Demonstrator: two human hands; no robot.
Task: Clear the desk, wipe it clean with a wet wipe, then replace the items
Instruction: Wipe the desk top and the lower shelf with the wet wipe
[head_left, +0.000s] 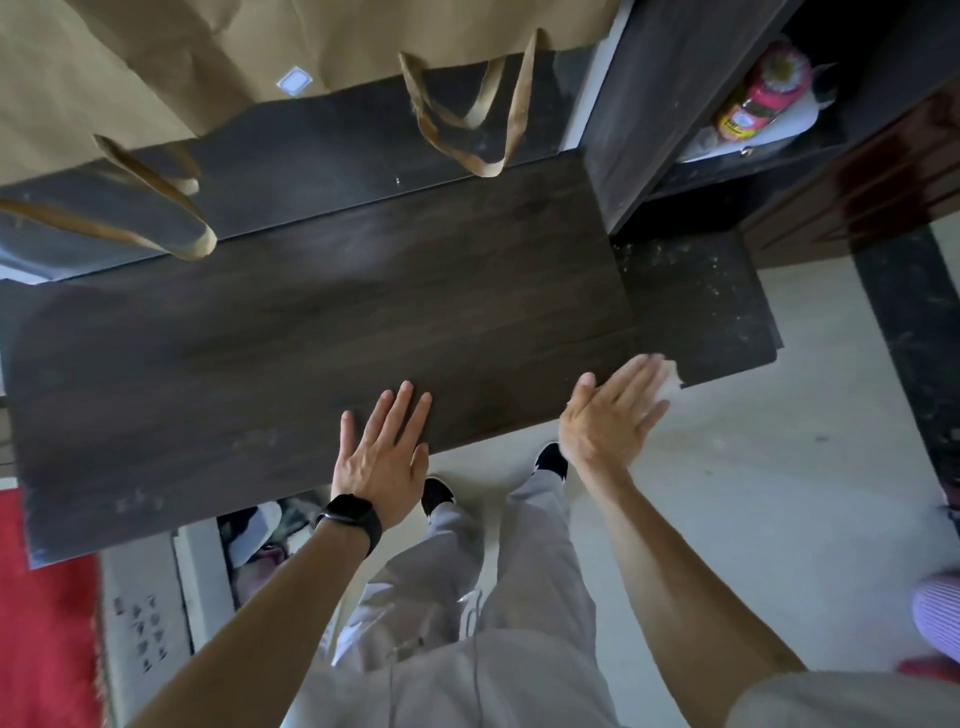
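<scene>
The dark wooden desk (311, 322) fills the middle of the head view, its top bare. My left hand (382, 452), with a black watch on the wrist, lies flat with straight fingers on the desk's near edge. My right hand (615, 410) presses flat, fingers straight, on a white wet wipe (674, 375) at the desk's front right corner. Only a small corner of the wipe shows past my fingertips. The lower shelf surface (701, 306) to the right of the desk is speckled with dust and crumbs.
Brown paper bags (156, 67) with looped handles hang over the desk's back ledge. A pink and yellow bottle (758, 98) lies in the dark shelf unit at upper right. A red rug (41, 613) and a white box with markings lie on the floor at left.
</scene>
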